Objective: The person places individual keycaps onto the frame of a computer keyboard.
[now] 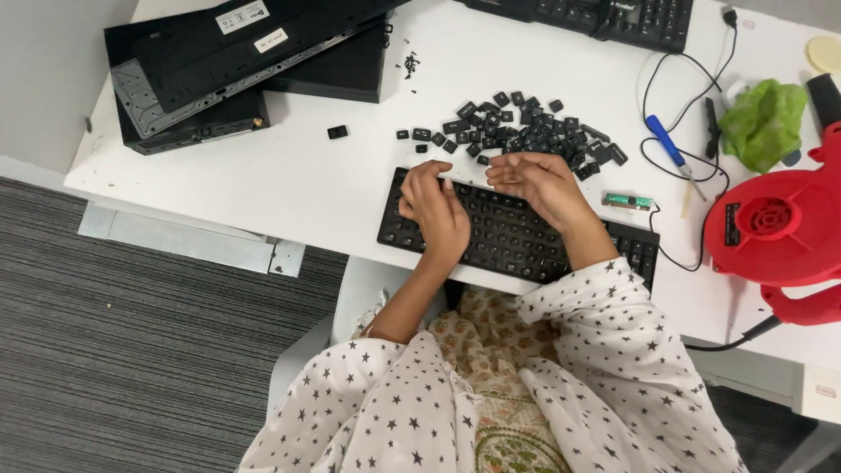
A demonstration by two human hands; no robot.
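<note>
White table (333,188) over grey striped carpet (131,333); both hands (435,210) (536,180), fingers curled, on black keyboard (508,236).

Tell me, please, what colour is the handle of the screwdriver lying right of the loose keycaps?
The screwdriver has a blue handle, seen in the head view.

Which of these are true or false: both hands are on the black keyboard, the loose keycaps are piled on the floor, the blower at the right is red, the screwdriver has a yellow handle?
1. Both the left hand and right hand rest on the black keyboard: true.
2. The loose keycaps lie on the floor: false, they lie on the white table.
3. The blower is red: true.
4. The screwdriver has a yellow handle: false, blue.
</note>
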